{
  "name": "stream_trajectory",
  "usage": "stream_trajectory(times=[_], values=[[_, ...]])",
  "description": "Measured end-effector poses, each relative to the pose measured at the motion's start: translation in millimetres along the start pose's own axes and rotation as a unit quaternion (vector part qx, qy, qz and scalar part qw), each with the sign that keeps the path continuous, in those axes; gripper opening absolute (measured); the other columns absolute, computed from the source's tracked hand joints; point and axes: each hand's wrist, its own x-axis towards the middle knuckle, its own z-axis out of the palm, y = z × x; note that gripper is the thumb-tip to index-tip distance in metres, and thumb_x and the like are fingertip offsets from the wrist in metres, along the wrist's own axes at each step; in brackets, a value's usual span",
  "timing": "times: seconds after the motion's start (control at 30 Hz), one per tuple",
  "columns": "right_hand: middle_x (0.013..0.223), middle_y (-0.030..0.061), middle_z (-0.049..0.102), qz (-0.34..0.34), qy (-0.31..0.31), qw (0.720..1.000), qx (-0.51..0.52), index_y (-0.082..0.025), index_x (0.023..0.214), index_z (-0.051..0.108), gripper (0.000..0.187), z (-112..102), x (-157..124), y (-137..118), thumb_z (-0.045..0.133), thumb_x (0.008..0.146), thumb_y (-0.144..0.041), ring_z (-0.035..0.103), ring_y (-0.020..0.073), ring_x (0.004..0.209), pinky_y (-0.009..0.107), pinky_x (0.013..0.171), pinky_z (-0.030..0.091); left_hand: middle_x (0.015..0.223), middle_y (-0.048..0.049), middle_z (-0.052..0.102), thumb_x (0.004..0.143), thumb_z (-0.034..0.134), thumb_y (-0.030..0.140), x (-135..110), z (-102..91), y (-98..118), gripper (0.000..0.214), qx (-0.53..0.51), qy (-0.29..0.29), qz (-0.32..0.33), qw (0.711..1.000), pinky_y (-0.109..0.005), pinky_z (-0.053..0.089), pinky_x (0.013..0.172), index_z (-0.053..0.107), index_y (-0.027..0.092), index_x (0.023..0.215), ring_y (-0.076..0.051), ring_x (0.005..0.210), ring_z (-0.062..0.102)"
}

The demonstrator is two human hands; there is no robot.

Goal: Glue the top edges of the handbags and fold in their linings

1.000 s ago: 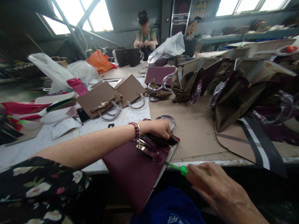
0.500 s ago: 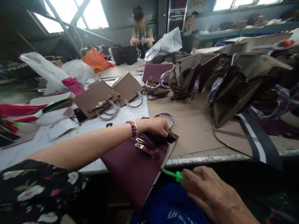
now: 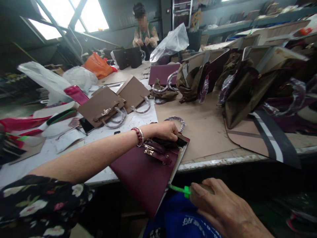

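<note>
A burgundy handbag (image 3: 141, 175) lies tilted over the table's front edge, its lower part jutting toward me. My left hand (image 3: 169, 131) is closed on the dark lining (image 3: 182, 140) at the bag's open end, fingers curled into a fist. My right hand (image 3: 218, 198) is wrapped round a squeeze bottle (image 3: 201, 191) with a green nozzle (image 3: 178, 189). The nozzle's tip is at the bag's pale right-hand edge. Gold hardware (image 3: 150, 150) sits on a strap near my left wrist. A plastic-wrapped handle (image 3: 182, 122) loops out beyond my left hand.
Two taupe handbags (image 3: 99, 102) lie left of centre. Several burgundy bags with brown linings (image 3: 247, 96) crowd the right side. Clear plastic bags (image 3: 170, 43) and an orange bag (image 3: 97, 64) stand farther back. A co-worker (image 3: 143, 33) sits across the table.
The green nozzle has slid along the bag's pale edge toward me, with my right hand moving along. My left hand keeps its hold on the lining. The view has tilted slightly downward.
</note>
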Motion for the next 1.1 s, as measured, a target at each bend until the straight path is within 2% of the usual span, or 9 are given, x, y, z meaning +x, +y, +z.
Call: stream_trajectory(times=[0.17, 0.33, 0.53, 0.63, 0.8, 0.97, 1.1], values=[[0.093, 0.0086, 0.055, 0.014, 0.042, 0.999, -0.024, -0.022, 0.116, 0.051, 0.040, -11.7, 5.6, 4.1, 0.058, 0.076, -0.021, 0.061, 0.0200, 0.077, 0.029, 0.056, 0.056, 0.052, 0.0045, 0.044, 0.068, 0.047, 0.017, -11.2, -8.9, 4.5, 0.017, 0.023, 0.045, -0.005, 0.999, -0.024, 0.024, 0.049, 0.063, 0.015, 0.071, -0.009, 0.048, 0.036], [0.093, 0.0092, 0.054, 0.003, 0.043, 0.998, -0.047, -0.021, 0.115, 0.053, 0.035, -14.8, 11.5, -0.2, 0.054, 0.079, -0.022, 0.060, 0.0196, 0.078, 0.027, 0.057, 0.055, 0.050, 0.0045, 0.040, 0.066, 0.048, 0.018, -19.3, -17.2, 4.4, 0.012, 0.043, 0.080, -0.005, 0.996, -0.025, 0.022, 0.048, 0.058, 0.014, 0.062, -0.008, 0.048, 0.034], [0.085, 0.0069, 0.053, -0.004, 0.049, 0.997, -0.053, -0.022, 0.109, 0.053, 0.038, -9.1, 10.9, -13.3, 0.061, 0.071, -0.021, 0.057, 0.0206, 0.067, 0.030, 0.047, 0.052, 0.050, 0.0050, 0.039, 0.066, 0.049, 0.018, -25.5, -19.3, 8.5, 0.010, 0.052, 0.093, -0.004, 0.994, -0.025, 0.021, 0.048, 0.055, 0.014, 0.059, -0.007, 0.046, 0.032], [0.085, 0.0058, 0.053, 0.008, 0.040, 0.998, -0.043, -0.023, 0.109, 0.052, 0.042, -8.4, 9.3, -13.9, 0.064, 0.068, -0.021, 0.056, 0.0207, 0.068, 0.030, 0.048, 0.052, 0.048, 0.0055, 0.037, 0.066, 0.050, 0.017, -29.6, -22.3, 12.7, 0.010, 0.066, 0.105, -0.008, 0.992, -0.024, 0.022, 0.048, 0.054, 0.014, 0.058, -0.007, 0.046, 0.032], [0.088, 0.0053, 0.053, 0.047, 0.025, 0.997, -0.062, -0.025, 0.109, 0.054, 0.040, -8.6, 13.0, -6.9, 0.064, 0.070, -0.021, 0.055, 0.0212, 0.075, 0.030, 0.055, 0.051, 0.047, 0.0055, 0.037, 0.067, 0.050, 0.017, -39.4, -32.0, 20.6, 0.010, 0.081, 0.112, -0.026, 0.990, -0.024, 0.021, 0.049, 0.055, 0.015, 0.059, -0.007, 0.046, 0.032], [0.087, 0.0049, 0.053, 0.064, 0.037, 0.994, -0.081, -0.026, 0.103, 0.057, 0.038, -7.2, 17.7, -4.1, 0.067, 0.067, -0.020, 0.055, 0.0210, 0.074, 0.027, 0.050, 0.048, 0.046, 0.0062, 0.031, 0.065, 0.050, 0.017, -46.8, -38.1, 26.8, 0.013, 0.093, 0.137, -0.018, 0.986, -0.025, 0.020, 0.048, 0.048, 0.015, 0.053, -0.006, 0.045, 0.029], [0.086, 0.0040, 0.054, 0.075, 0.006, 0.995, -0.059, -0.027, 0.102, 0.058, 0.041, -10.6, 20.3, -3.6, 0.072, 0.064, -0.022, 0.057, 0.0208, 0.073, 0.027, 0.050, 0.050, 0.045, 0.0065, 0.030, 0.066, 0.052, 0.016, -50.4, -45.4, 31.6, 0.012, 0.129, 0.152, -0.025, 0.980, -0.026, 0.020, 0.050, 0.052, 0.014, 0.054, -0.006, 0.046, 0.028]])
